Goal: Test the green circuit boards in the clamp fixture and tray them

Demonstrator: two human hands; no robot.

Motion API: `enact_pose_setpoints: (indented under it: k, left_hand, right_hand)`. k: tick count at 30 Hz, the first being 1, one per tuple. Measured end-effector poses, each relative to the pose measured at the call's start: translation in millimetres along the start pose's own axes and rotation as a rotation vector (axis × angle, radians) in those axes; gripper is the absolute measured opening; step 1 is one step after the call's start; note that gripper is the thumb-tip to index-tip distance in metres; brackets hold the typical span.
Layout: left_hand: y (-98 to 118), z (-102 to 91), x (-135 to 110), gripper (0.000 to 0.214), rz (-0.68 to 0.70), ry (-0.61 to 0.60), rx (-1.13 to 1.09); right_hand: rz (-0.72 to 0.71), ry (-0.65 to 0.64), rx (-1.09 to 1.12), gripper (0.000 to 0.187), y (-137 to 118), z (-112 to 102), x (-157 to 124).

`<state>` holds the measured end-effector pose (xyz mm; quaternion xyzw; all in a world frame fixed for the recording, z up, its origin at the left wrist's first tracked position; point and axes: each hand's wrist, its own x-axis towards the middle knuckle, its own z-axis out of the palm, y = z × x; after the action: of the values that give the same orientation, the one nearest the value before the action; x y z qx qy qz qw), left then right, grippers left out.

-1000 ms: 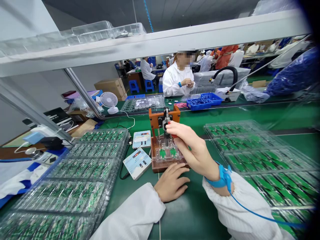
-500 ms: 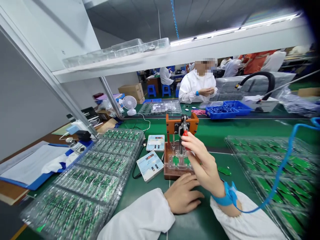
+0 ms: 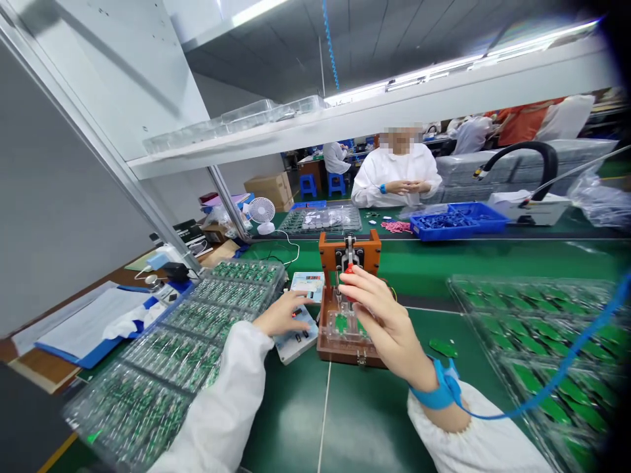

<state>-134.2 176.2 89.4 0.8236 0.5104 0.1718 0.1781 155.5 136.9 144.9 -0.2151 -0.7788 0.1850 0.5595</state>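
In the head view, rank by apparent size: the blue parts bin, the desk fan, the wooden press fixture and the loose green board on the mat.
1. Wooden press fixture, though its nearness to the camera inflates it.
2. Blue parts bin, close behind despite being farther away.
3. Desk fan.
4. Loose green board.

Brown wooden test fixture (image 3: 345, 351) with red-tipped metal clamp lever (image 3: 349, 268) standing upright on the green mat, clear plate over green boards, pale blue flat meter box (image 3: 296, 341) just left, lying slightly tilted
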Motion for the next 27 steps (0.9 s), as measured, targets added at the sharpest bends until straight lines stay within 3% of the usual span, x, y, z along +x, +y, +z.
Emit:
enact_pose_setpoints:
  k: [3,7,13,19,27]
  left_hand:
    - [-28,0.1,22,0.101,-0.099,-0.125,0.148]
    - [-36,4.5,36,0.127,-0.22,-0.377,0.317]
    - [-35,8.0,40,0.131,-0.23,-0.475,0.365]
    - [-40,4.1,39,0.133,-0.214,-0.433,0.318]
    - [-34,-13.3,33,0.143,-0.334,-0.64,0.416]
  right_hand:
    - [-0.011,-0.01,-0.002,0.051,0,-1,1]
    - [-0.032,-0.017,-0.004,0.052,-1,-3,2]
    - [-0.043,-0.009,0.021,0.052,1,-2,3]
    - [-0.054,0.004,0.012,0.052,2,0,0]
    - [-0.052,0.004,0.013,0.051,3,1,0]
